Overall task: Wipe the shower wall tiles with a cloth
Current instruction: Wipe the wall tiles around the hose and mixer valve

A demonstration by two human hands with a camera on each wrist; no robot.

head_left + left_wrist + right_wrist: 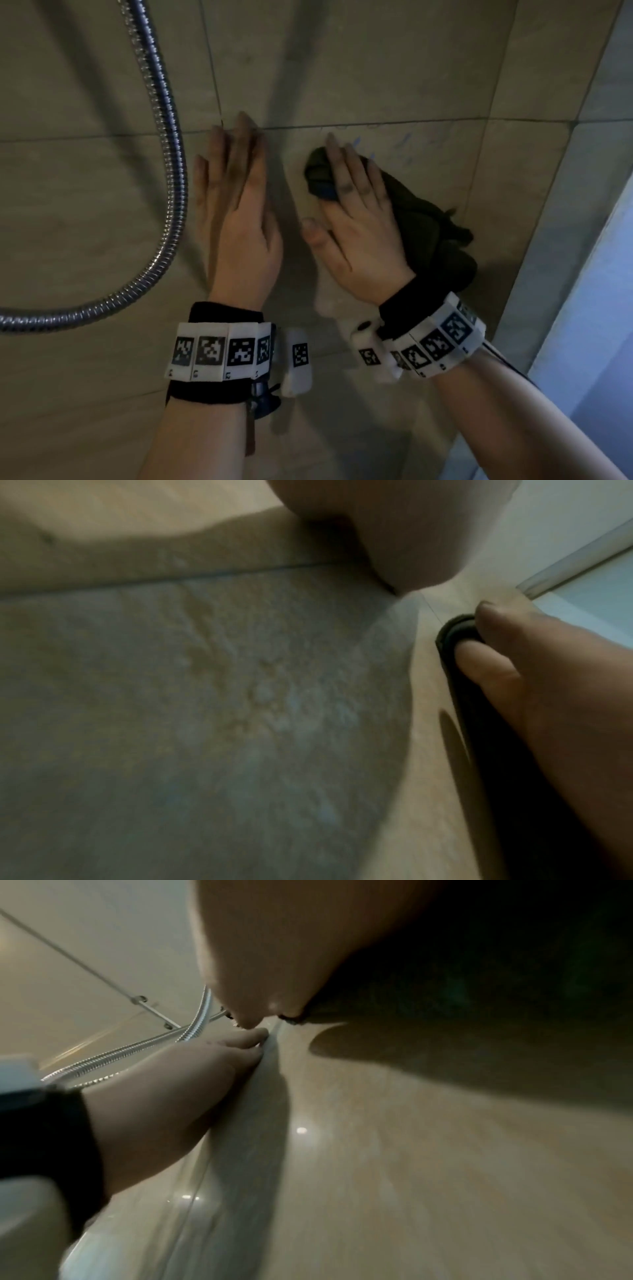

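My right hand (356, 212) lies flat on a dark green cloth (431, 233) and presses it against the beige wall tile (376, 68), fingers straight, thumb spread to the left. The cloth bunches out to the right of the wrist. Faint blue streaks (404, 144) mark the tile just above the fingertips. My left hand (236, 205) rests flat on the tile beside it, fingers together and reaching the grout line. In the left wrist view the right hand (534, 696) sits over the cloth (496, 750). In the right wrist view the left hand (171, 1096) lies against the wall.
A metal shower hose (171, 171) hangs in a loop to the left of my left hand and also shows in the right wrist view as the hose (120, 1053). A pale frame or glass edge (589, 274) bounds the tiles on the right.
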